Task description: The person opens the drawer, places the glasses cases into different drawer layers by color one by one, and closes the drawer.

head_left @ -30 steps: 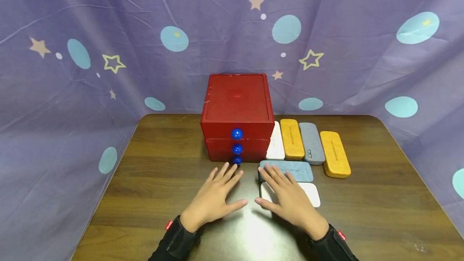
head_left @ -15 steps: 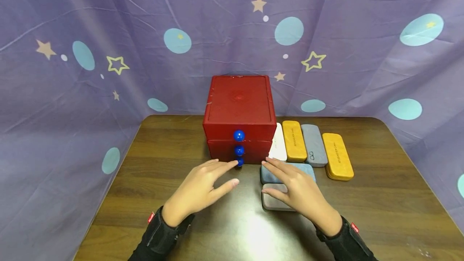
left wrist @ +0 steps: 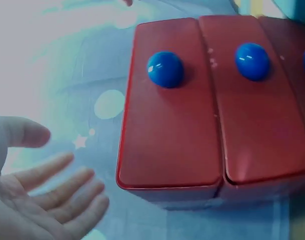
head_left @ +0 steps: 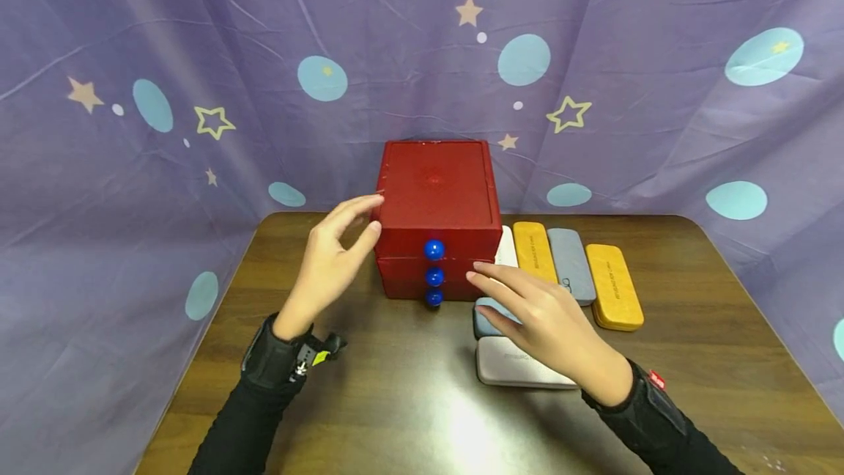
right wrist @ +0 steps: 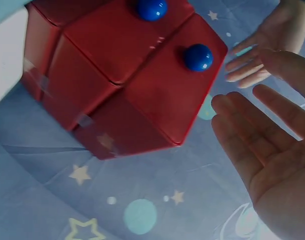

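Head view: red drawer box [head_left: 435, 204] sits mid-table against the purple star curtain [head_left: 198, 57], three glossy blue ball knobs [head_left: 433, 249] facing the person. Left hand [head_left: 330, 262] raised beside its left upper corner, fingers loose, holding nothing. Right hand [head_left: 541, 314] hovers over the flat glasses cases [head_left: 521, 365], fingers spread, empty.

Left wrist view: box [left wrist: 192, 115] smooth, lacquered, rounded edges; relaxed fingers [left wrist: 57, 200] just beside it, not touching.

Right wrist view: open palm [right wrist: 272, 165] near the box corner [right wrist: 182, 135], apart from it.
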The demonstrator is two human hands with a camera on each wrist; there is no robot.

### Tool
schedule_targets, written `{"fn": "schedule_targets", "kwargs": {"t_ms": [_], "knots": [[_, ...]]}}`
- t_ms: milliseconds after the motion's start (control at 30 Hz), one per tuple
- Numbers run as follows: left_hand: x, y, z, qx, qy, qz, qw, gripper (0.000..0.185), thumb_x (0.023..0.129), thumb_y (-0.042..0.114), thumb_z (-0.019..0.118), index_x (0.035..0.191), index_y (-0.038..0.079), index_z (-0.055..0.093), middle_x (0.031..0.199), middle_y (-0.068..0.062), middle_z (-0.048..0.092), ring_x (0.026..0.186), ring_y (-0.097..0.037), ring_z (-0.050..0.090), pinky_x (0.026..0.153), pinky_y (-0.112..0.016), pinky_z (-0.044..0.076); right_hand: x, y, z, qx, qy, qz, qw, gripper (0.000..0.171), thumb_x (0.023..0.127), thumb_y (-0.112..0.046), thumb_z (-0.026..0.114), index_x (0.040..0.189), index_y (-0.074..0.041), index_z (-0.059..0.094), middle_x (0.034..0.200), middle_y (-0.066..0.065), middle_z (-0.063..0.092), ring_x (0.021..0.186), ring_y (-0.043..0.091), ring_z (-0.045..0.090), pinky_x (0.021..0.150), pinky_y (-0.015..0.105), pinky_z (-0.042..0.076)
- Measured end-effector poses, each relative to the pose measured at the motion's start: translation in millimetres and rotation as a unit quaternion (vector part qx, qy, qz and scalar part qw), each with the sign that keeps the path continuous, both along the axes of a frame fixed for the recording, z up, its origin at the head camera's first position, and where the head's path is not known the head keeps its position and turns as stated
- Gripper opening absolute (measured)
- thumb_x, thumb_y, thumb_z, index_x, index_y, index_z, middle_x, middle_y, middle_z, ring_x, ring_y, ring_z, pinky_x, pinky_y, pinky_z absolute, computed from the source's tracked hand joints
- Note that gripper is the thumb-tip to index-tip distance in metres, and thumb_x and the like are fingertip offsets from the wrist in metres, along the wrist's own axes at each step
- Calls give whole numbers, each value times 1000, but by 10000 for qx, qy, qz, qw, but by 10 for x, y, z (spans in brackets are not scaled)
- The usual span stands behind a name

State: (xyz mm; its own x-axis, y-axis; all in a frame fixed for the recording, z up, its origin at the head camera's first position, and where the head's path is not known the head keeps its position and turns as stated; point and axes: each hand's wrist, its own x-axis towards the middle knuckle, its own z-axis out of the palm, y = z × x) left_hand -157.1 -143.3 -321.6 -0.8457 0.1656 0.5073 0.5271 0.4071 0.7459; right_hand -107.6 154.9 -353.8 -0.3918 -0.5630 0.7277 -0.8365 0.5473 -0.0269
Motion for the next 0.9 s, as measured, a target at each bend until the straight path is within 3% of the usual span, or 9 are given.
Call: {"fn": "schedule_targets", "kwargs": {"t_ms": [67,133,200,267,400,467,567,800,900], "knots": [[-119,-41,45,326,-676,-91,9971,38,100,8,61,138,2,62,141,-14,62,131,-26,58,110,-42,48,-18,-26,43,68,41,62,9999,41,109,-34,46,128,-6,69,123,12,72,96,27,74,74,42,62],[-244,-77,78,604,-1376,-208,9884,42,101,7,58,142,0,57,145,-17,58,135,-30,54,114,-44,44,-38,-57,71,154,82,99,9998,37,108,-31,52,130,-7,68,123,12,71,95,26,74,74,41,62],[-363,-99,111,794,-2073,-268,9747,46,102,7,56,147,0,52,149,-18,54,139,-30,50,117,-44,41,-63,-92,85,246,76,135,9996,35,103,-25,64,131,-6,67,124,12,71,96,25,74,74,40,62],[-487,-108,137,986,-2653,-373,9584,50,102,6,53,151,0,46,154,-18,49,143,-30,46,120,-43,37,-91,-132,92,333,39,165,9993,43,93,-18,77,133,-7,66,126,13,70,100,25,74,75,40,63],[-719,-96,179,1276,-3516,-571,9257,58,103,4,49,158,0,32,161,-18,38,147,-30,41,123,-42,34,-165,-225,93,462,-36,238,9986,61,78,-10,86,135,-7,65,130,13,68,110,26,71,80,40,63],[-811,-78,192,1329,-3771,-617,9145,61,103,5,49,160,1,27,163,-17,34,148,-30,39,124,-41,33,-206,-282,89,585,19,220,9980,59,78,-9,86,134,-6,66,131,14,67,114,26,69,83,39,62],[-924,-38,195,1258,-3962,-633,9073,64,104,5,50,161,1,22,163,-18,34,148,-30,37,124,-43,32,-268,-358,76,854,173,114,9961,55,80,-7,86,131,-5,67,132,15,67,117,28,67,87,38,62],[-1099,34,219,775,-3946,-679,9131,65,103,4,47,161,-3,17,157,-24,41,144,-35,44,121,-47,37,-424,-476,-12,1528,512,-122,9868,55,80,4,83,132,-3,66,135,19,63,123,32,62,98,40,58],[-1151,51,254,599,-4061,-590,9100,65,103,4,48,161,-2,19,156,-23,43,142,-36,47,120,-47,39,-487,-512,-64,1662,686,-183,9835,54,81,2,83,132,-2,66,132,19,64,121,32,63,98,39,58]]}}
